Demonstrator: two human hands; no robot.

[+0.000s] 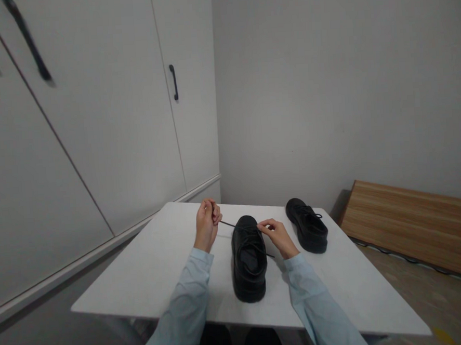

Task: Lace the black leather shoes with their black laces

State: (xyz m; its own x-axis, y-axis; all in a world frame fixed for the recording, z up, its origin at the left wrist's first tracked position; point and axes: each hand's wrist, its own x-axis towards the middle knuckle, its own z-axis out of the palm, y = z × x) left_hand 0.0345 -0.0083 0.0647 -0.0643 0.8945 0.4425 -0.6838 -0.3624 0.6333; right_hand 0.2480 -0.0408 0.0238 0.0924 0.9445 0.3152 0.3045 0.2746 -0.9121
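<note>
A black lace-up shoe [250, 288] stands upright in front of me, its toe pointing away and its opening towards me. My left hand [209, 218] is closed in a fist left of the toe, gripping a dark shoelace [228, 223] that runs taut to the shoe. At the right edge of the lacing, my right hand [272, 232] pinches thumb and fingers together on the lace close to the shoe; the fingertips partly hide it. One loose lace end sticks out to the right below that hand. A second black shoe [310, 230], laced, rests farther right.
Both shoes are on a white table [143, 282]. White cabinets [114, 122] with dark handles stand along the left, and a grey wall [326, 83] is behind. A wood-grain board [413, 224] leans at the right, near the floor.
</note>
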